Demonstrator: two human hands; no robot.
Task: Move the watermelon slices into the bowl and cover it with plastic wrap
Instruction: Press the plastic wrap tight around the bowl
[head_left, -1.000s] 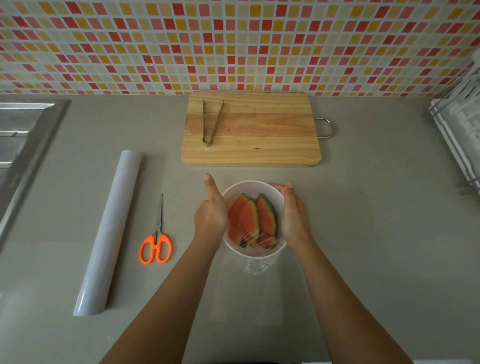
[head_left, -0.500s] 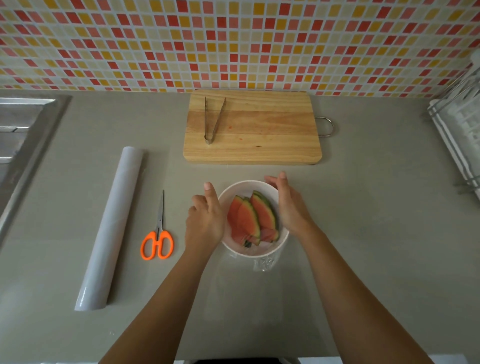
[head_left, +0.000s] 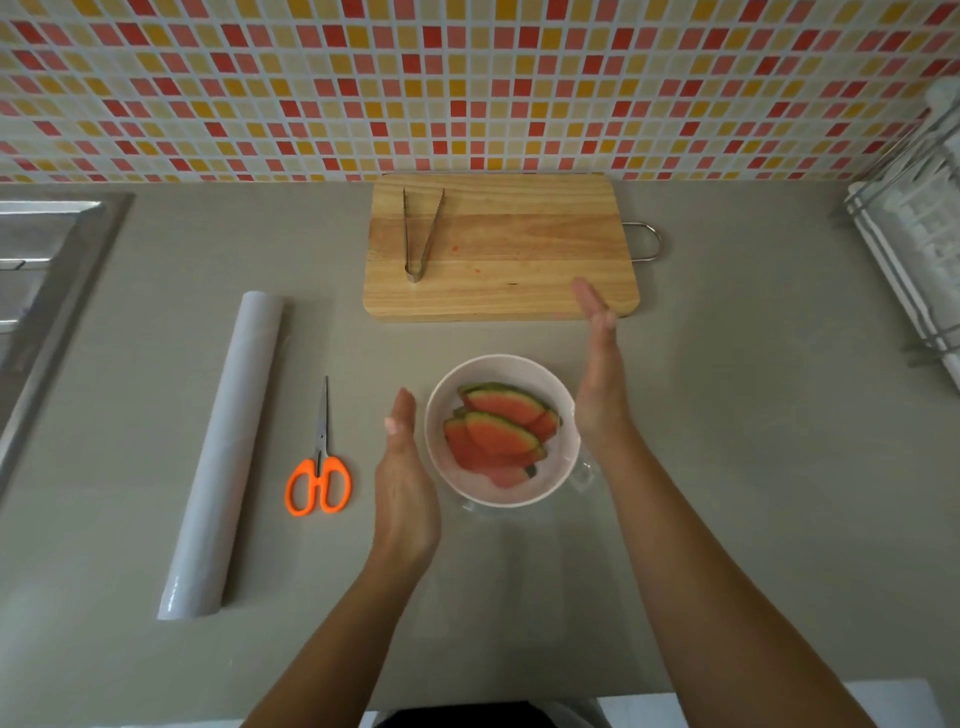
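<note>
so the bowl (head_left: 501, 431) sits on the desk (head_left: 753, 467) right between the two hands, a bit closer to the person than the cutting board (head_left: 519, 260). The watermelon slices (head_left: 498, 436) are already inside it, stacked and lying roughly left to right, and there's clear plastic wrap (head_left: 584, 475) bunched around the near and right side of the base, so it looks pretty much covered to me

Left hand (head_left: 405, 493) is just left of the rim, flat and on edge, fingers (head_left: 401, 421) straight and pressed together, holding nothing. Right hand (head_left: 600, 384) is the same deal on the right side, palm facing in, fingertips reaching up over the near corner of the board. It looks right up against the bowl's rim, can't tell if it's actually touching. Left one has a small gap

If anything's left it's smoothing the wrap down the sides, and both hands are equally near for that. Nothing in the way: the scissors (head_left: 318, 480) and the wrap roll (head_left: 223, 457) are off to the left, and the tongs (head_left: 422, 234) are parked on the board, well apart from the bowl
</note>
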